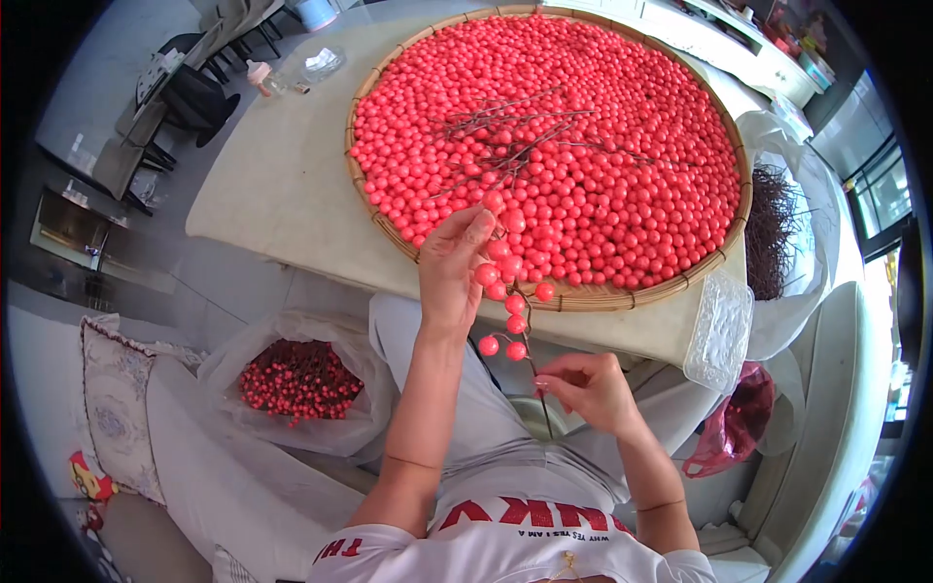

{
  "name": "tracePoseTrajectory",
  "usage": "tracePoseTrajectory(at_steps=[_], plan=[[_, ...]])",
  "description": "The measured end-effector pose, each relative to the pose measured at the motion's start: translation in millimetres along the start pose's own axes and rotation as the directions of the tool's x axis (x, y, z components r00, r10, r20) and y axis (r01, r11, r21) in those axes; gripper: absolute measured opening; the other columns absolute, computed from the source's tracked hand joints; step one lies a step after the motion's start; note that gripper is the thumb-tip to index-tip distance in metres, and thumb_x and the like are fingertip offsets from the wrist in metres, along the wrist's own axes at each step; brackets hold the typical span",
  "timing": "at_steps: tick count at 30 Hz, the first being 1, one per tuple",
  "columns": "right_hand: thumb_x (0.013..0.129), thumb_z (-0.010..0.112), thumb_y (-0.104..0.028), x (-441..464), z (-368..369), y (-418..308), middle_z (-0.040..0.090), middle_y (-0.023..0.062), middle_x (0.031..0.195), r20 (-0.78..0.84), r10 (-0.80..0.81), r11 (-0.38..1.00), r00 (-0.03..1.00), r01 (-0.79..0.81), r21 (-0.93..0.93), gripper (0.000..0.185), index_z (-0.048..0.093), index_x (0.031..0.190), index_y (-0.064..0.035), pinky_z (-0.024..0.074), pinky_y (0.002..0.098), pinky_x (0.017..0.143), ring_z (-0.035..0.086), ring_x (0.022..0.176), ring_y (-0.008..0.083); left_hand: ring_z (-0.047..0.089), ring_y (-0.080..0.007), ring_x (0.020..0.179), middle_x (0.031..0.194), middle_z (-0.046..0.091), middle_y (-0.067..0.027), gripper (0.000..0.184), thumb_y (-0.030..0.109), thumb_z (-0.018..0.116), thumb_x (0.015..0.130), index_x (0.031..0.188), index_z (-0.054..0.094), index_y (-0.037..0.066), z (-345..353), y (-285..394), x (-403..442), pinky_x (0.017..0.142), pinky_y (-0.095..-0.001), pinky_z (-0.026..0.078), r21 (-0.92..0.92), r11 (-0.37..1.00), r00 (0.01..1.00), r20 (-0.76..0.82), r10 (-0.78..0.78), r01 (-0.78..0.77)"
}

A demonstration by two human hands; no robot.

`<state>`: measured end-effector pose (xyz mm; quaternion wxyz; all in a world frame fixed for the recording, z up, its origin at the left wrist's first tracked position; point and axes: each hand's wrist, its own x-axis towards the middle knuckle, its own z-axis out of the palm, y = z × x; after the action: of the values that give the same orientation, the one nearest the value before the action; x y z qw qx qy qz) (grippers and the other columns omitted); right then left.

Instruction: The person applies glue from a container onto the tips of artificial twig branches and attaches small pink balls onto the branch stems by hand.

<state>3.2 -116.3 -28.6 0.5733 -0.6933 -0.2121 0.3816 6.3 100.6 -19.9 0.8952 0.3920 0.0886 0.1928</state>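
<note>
A stem of artificial red berries [514,305] hangs between my two hands, in front of the near rim of a round woven bamboo tray [622,299]. My left hand [455,260] is closed on the upper part of the stem, among its topmost berries. Lower down, my right hand [588,389] pinches the thin dark stalk between thumb and fingers. Loose red berries [622,204] fill the tray, and several bare dark stems [515,136] lie on top of them.
A plastic bag of berry stems [301,381] stands at my left. At the right are a bag of dark bare stems [768,233] and a red plastic bag [737,418]. The table [282,185] also bears a baby bottle [262,78]. A sofa [194,428] is beside me.
</note>
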Motion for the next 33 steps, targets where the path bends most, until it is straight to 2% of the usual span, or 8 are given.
tracePoseTrajectory(at_steps=[4,7,14,19,22,26,31,33], plan=[[0.08,0.063,-0.002,7,7,-17,0.063,0.0046,0.067,-0.058,0.005,0.989,0.998,0.003,0.147,0.008,0.065,0.087,0.0019,0.0362,0.0155,0.04,0.047,0.046,0.0045,0.056,-0.0091,0.069,0.1,0.062,-0.0126,0.031,0.016,0.052,0.091,0.117,0.054,-0.002,-7,7,5,0.055,-0.0192,0.047,0.044,0.988,0.989,-0.015,0.148,-0.147],[0.08,0.062,-0.001,15,8,-31,0.063,0.0046,0.066,-0.09,-0.024,0.991,0.996,0.036,0.129,0.007,0.064,0.086,0.0022,0.0364,0.0156,0.04,0.047,0.046,0.0048,0.058,-0.0134,0.077,0.095,0.063,-0.0132,0.03,0.018,0.053,0.092,0.112,0.057,-0.003,-13,21,-15,0.068,-0.0226,0.048,0.108,0.98,0.978,-0.109,0.177,-0.166],[0.083,0.059,-0.002,52,26,-57,0.061,0.0041,0.066,-0.178,-0.133,0.97,0.975,0.165,0.178,0.007,0.064,0.087,0.0015,0.0377,0.015,0.043,0.05,0.048,0.0064,0.055,-0.0086,0.068,0.09,0.067,-0.0084,0.025,0.005,0.059,0.083,0.107,0.061,-0.001,-33,16,-80,0.06,-0.0192,0.044,0.434,0.864,0.917,0.175,-0.358,0.254],[0.084,0.057,-0.002,82,46,-76,0.063,0.0074,0.072,-0.149,-0.195,0.954,0.969,0.223,0.199,0.009,0.063,0.088,0.0036,0.0411,0.017,0.045,0.05,0.051,0.0075,0.055,-0.009,0.063,0.082,0.067,-0.0083,0.019,0.003,0.061,0.081,0.099,0.063,-0.002,-35,35,-77,0.057,-0.0188,0.044,0.447,0.845,0.94,0.021,-0.34,0.295],[0.085,0.057,-0.003,90,43,-84,0.062,0.0059,0.072,-0.17,-0.241,0.95,0.956,0.268,0.161,0.01,0.063,0.091,0.0026,0.0411,0.0167,0.047,0.051,0.054,0.0071,0.053,-0.0084,0.059,0.075,0.066,-0.0074,0.014,0.004,0.062,0.079,0.092,0.065,-0.001,-54,49,-59,0.052,-0.0185,0.043,0.503,0.855,0.989,-0.132,-0.071,0.129],[0.085,0.057,-0.004,84,30,-86,0.061,0.0038,0.074,-0.23,-0.28,0.944,0.932,0.311,0.111,0.011,0.062,0.094,0.0013,0.0425,0.017,0.054,0.051,0.061,0.0066,0.052,-0.0091,0.054,0.067,0.063,-0.0036,0.009,0.006,0.06,0.076,0.081,0.067,0.003,-112,106,-1,0.051,-0.0205,0.043,0.774,0.633,0.89,-0.283,0.358,-0.008],[0.085,0.055,-0.001,61,12,-73,0.061,0.0069,0.078,-0.294,-0.272,0.948,0.916,0.307,0.079,0.012,0.06,0.095,0.003,0.0425,0.0174,0.055,0.051,0.062,0.0087,0.057,-0.0265,0.055,0.06,0.061,-0.0105,0.009,0.003,0.057,0.068,0.07,0.065,0.001,-206,148,91,0.056,-0.0336,0.047,0.953,-0.212,0.79,-0.045,0.611,0.219],[0.085,0.054,0.0,48,5,-68,0.061,0.0075,0.078,-0.328,-0.262,0.953,0.907,0.296,0.057,0.012,0.06,0.095,0.0035,0.0426,0.0177,0.055,0.051,0.062,0.0091,0.058,-0.03,0.057,0.062,0.062,-0.0126,0.009,0.002,0.056,0.067,0.067,0.065,0.001,-222,151,116,0.058,-0.0361,0.047,0.922,-0.308,0.804,-0.007,0.595,0.236]])
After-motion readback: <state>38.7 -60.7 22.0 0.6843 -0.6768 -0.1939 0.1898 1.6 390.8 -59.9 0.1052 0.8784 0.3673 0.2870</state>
